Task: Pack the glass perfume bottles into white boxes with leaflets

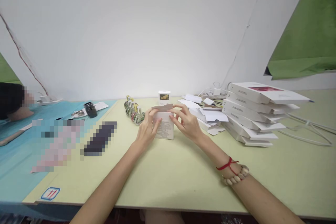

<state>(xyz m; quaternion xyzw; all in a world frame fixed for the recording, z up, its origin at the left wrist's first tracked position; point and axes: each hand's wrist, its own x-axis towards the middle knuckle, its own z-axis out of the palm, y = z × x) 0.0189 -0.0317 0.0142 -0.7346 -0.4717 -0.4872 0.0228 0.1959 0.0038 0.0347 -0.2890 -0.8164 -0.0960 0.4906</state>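
A small white carton with printed text on its near face stands upright before me, its top flap raised. My left hand grips the carton's upper left edge between thumb and fingers. On the other side, my right hand pinches the upper right edge and flap. What the carton holds inside is hidden. Several glass bottles with gold and silver caps stand in a cluster just left of my left hand. Behind the carton is another small white box with a dark and yellow picture.
Tall white boxes are stacked at the right, near loose white cartons and a power strip with cables. White cable loops farther right. At the left, a dark jar stands on blue cloth near another person.
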